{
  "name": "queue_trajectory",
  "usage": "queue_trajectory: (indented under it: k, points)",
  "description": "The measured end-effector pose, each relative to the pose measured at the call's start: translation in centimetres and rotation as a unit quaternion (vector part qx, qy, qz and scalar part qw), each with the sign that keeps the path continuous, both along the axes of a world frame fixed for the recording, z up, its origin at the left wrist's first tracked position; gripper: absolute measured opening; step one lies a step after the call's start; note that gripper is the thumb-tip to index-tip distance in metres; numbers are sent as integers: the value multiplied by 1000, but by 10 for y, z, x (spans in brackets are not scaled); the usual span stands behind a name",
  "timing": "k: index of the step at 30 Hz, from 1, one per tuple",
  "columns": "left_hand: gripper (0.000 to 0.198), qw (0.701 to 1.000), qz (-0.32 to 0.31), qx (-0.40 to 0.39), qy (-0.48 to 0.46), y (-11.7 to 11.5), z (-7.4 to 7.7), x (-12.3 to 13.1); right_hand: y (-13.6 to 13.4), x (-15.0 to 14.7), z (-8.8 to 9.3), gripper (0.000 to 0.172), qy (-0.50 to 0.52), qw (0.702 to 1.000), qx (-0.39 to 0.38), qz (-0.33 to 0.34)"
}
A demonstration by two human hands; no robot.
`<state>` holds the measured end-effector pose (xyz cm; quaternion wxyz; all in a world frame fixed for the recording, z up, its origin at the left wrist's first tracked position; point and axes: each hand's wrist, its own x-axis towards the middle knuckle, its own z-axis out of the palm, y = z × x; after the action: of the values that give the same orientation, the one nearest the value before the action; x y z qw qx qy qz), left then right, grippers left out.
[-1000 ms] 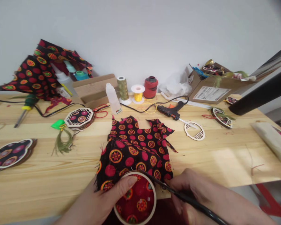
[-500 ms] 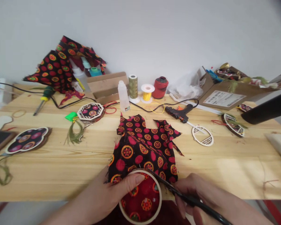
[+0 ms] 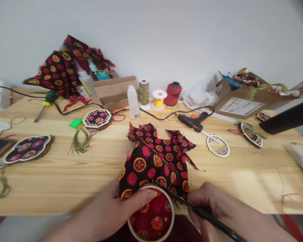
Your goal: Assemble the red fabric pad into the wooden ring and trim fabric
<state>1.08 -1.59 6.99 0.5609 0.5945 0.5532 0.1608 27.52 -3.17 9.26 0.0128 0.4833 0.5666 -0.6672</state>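
My left hand (image 3: pixel 121 211) is closed on a round pale-rimmed disc (image 3: pixel 173 216) faced with dark red patterned fabric, its thumb pressed over the upper rim. A black cloth (image 3: pixel 151 173) with red and orange circles spreads from behind the disc onto the table, ragged at its edges. In my right hand (image 3: pixel 214 208) is a slim black tool (image 3: pixel 204 213) whose exact kind I cannot make out. Its narrow end reaches the disc's upper right edge, where the cloth meets the rim. The fingers of my left hand under the disc are hidden.
A glue gun (image 3: pixel 192 121) lies beside an oval wooden frame (image 3: pixel 218 146). Thread spools (image 3: pixel 173 94) and a clear bottle (image 3: pixel 133 102) stand at the back. Patterned ornaments (image 3: pixel 27 149) lie left, near a screwdriver (image 3: pixel 44 107). A cardboard box (image 3: pixel 242 104) sits back right.
The disc, the near part of the cloth and both hands have shifted only slightly. The black tool's tip stays at the disc's upper right rim. The view has moved a little.
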Motion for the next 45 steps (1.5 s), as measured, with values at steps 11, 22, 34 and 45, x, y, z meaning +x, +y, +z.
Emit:
queue_trajectory:
  k: [11,22,34,45]
  points:
    - [47,1000,-10,-23,5,3,5,1,2,7,-10,27,-10,1000,-19,-13]
    - [38,997,-40,-54,-49,6,3,-2,15,8,1,45,13,996,41,76]
    - [32,999,-1,-26,-41,5,14,9,17,6,9,28,-41,988,119,90]
    - [26,993,-104,-3,-64,11,16,6,21,1,13,30,-52,986,126,93]
